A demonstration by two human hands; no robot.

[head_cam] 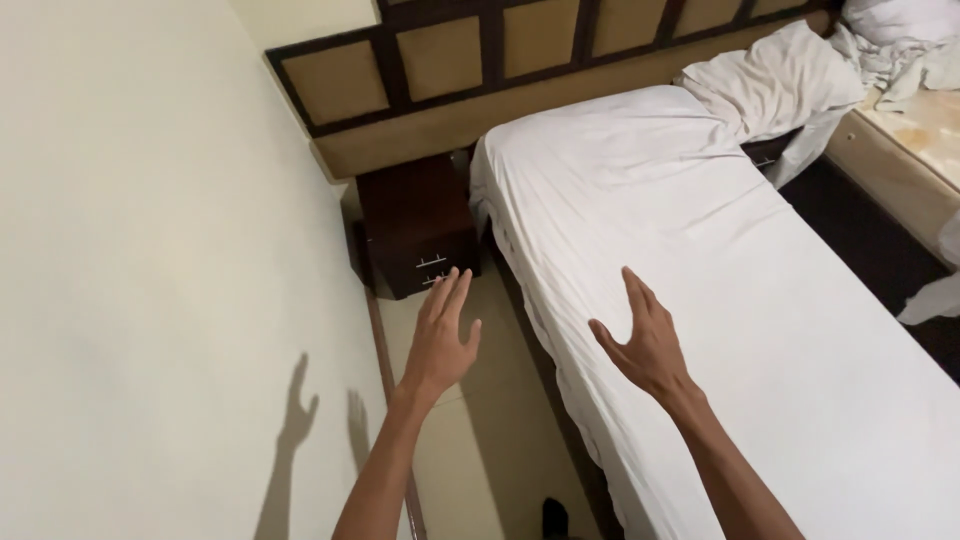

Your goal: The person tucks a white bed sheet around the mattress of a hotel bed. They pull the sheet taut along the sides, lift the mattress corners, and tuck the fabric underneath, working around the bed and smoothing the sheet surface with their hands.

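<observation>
Head view, looking down along a narrow gap between wall and bed.

Left hand: raised, palm forward, fingers spread loosely, holding nothing. It hangs over the floor strip beside the bed, in line with the dark wooden nightstand but not touching it.

Right hand: also empty, fingers apart, thumb out, held over the near edge of the mattress. Whether the palm grazes the cloth or floats just above it cannot be told from this angle; it looks clear of it.

White sheet: already laid over the mattress and reaching its left side, where it drops over the edge near the nightstand. Surface mostly flat, with fine creases running across the middle and a looser, wrinkled fold at the head end.

Pillow: lying crumpled and askew at the far right corner against the padded headboard, not squared up.

Second bed to the right: bare mattress with a heap of white linen on top.

Judgement: covering appears done; smoothing, edge tucking and pillow placement look outstanding
</observation>
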